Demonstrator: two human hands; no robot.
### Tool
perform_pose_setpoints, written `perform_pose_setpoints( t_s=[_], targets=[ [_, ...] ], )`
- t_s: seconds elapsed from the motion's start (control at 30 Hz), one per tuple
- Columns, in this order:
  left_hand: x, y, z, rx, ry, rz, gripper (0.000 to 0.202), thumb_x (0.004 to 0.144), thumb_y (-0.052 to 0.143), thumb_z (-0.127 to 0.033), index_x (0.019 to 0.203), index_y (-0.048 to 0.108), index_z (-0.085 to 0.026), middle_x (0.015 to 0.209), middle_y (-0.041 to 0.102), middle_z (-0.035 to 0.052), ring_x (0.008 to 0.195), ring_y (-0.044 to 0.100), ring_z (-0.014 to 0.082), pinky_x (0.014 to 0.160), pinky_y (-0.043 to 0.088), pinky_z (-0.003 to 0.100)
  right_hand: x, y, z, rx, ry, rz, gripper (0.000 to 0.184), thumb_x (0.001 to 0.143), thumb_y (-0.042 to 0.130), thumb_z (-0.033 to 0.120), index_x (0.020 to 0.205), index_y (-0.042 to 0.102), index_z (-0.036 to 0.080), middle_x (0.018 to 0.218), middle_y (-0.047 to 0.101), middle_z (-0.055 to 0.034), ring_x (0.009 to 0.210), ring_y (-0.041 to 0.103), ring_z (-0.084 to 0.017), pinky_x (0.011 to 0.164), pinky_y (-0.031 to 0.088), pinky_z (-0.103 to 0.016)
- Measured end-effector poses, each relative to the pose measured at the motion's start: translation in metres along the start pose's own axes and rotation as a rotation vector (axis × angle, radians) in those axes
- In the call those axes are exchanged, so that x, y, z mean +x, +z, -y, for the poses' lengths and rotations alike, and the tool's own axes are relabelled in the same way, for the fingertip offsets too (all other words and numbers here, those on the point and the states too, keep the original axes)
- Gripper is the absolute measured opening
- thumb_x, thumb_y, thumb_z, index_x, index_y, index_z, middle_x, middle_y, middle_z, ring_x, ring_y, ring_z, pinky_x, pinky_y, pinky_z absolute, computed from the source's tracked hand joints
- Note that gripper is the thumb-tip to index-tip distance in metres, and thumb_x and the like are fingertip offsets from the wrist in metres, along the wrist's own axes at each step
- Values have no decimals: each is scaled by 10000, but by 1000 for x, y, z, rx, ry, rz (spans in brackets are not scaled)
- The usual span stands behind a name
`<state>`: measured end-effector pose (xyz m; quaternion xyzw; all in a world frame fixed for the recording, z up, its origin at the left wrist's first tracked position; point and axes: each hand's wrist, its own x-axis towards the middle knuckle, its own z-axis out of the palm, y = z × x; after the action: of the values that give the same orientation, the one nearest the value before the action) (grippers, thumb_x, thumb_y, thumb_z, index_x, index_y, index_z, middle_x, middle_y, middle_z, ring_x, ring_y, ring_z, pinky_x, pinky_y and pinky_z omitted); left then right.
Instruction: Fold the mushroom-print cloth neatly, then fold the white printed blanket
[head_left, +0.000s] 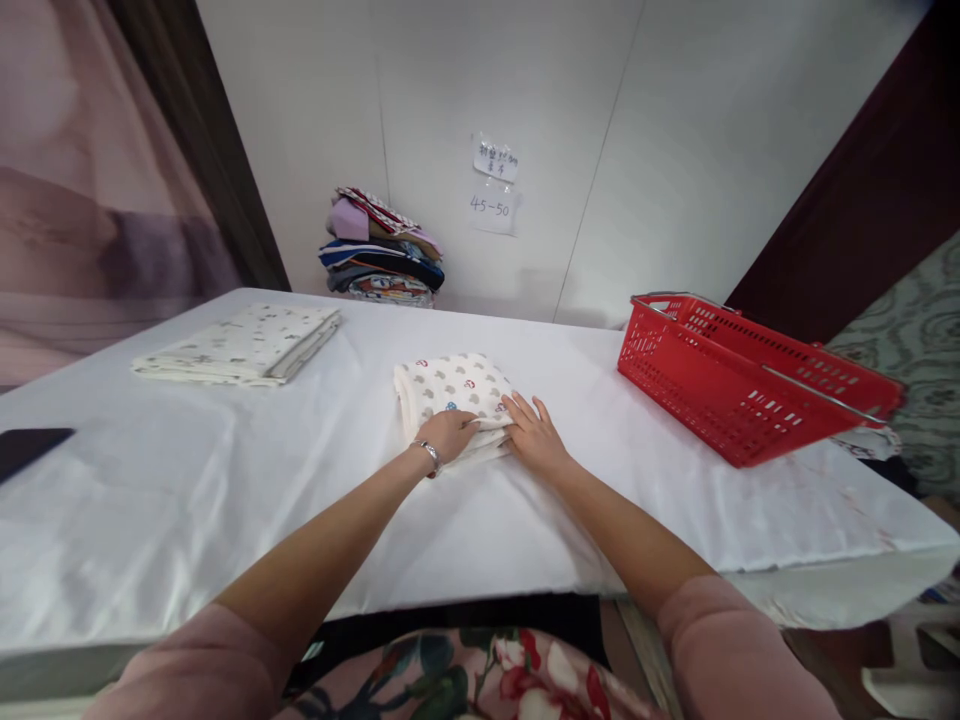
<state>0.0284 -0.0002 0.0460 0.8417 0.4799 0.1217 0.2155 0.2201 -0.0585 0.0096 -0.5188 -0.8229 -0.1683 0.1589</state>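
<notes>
A folded white cloth (457, 382) with small grey, red and blue motifs lies on the white-covered table (300, 500) in front of me. My left hand (445, 435), with a silver band at the wrist, grips the cloth's near edge, thumb on top and the other fingers hidden. At the cloth's right near corner rests my right hand (536, 432), its fingers stretched and spread over the fabric. Another folded white cloth (240, 345), with small dark prints, lies at the left, apart from both hands.
On the table's right stands a red plastic basket (697, 375) with metal handles. A pile of folded fabrics (382, 250) sits behind the far edge by the wall. Paper signs (495, 185) are taped to the wall. A dark flat object (30, 450) lies at the left edge.
</notes>
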Motion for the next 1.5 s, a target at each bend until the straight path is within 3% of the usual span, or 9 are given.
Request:
perform_pose_setpoints(
  t_s=[0.2,0.33,0.5,0.63,0.77,1.03,1.17,1.3,1.5],
  targets=[
    [0,-7,0,-32,17,30,336,824,388,-430,959,658,-282,975,670,1,893,594,189,742,423,263,5,7,5,-14,21,8,158,819,461,101,852,611,140,1417,292,-132,1338,145,-267,1054,133,-545],
    [16,-17,2,15,37,69,441,837,306,-520,994,641,-281,1033,655,-11,938,588,190,789,433,268,7,13,5,-59,28,-2,113,809,508,136,833,618,145,1424,278,-128,1336,144,-277,1053,135,-542],
    [54,-11,12,163,61,98,496,829,330,-534,1213,502,-272,1362,424,11,1236,387,202,1005,311,328,7,13,5,-96,24,-8,90,781,566,162,848,625,154,1407,315,-128,1325,185,-278,1047,153,-530],
    [73,5,24,224,82,148,509,827,359,-506,1287,411,-294,1448,264,7,1336,198,232,1065,157,479,1,5,7,-82,6,-46,79,783,574,199,841,619,171,1405,329,-98,1331,166,-265,1064,116,-509],
    [76,14,34,253,98,166,526,850,290,-501,1335,331,-302,1469,199,7,1352,143,226,1066,107,513,-13,5,10,-36,35,-84,72,789,558,213,820,613,179,1397,344,-89,1339,134,-260,1066,103,-501],
    [88,3,29,270,124,149,582,817,316,-576,1290,412,-250,1408,349,49,1295,300,230,1039,265,418,-20,15,17,23,46,-117,32,752,587,169,782,597,169,1404,328,-106,1335,147,-266,1066,106,-499],
    [99,14,4,278,278,96,574,820,343,-564,1320,363,-281,1448,268,28,1335,199,240,1067,162,494,-20,19,20,42,75,-126,50,729,602,145,768,583,171,1422,294,-101,1336,146,-267,1061,113,-508],
    [112,32,-16,326,449,156,479,841,385,-458,1290,405,-293,1447,270,25,1341,178,231,1067,103,528,-21,21,21,56,91,-139,47,728,587,128,723,563,167,1452,223,-92,1332,157,-282,1052,121,-523],
    [143,36,-10,326,366,193,422,883,268,-451,1215,483,-304,1393,377,7,1317,248,194,1073,106,506,-17,12,23,76,119,-164,89,732,545,115,787,577,177,1420,306,-77,1322,187,-288,1057,117,-531]
  ],
)
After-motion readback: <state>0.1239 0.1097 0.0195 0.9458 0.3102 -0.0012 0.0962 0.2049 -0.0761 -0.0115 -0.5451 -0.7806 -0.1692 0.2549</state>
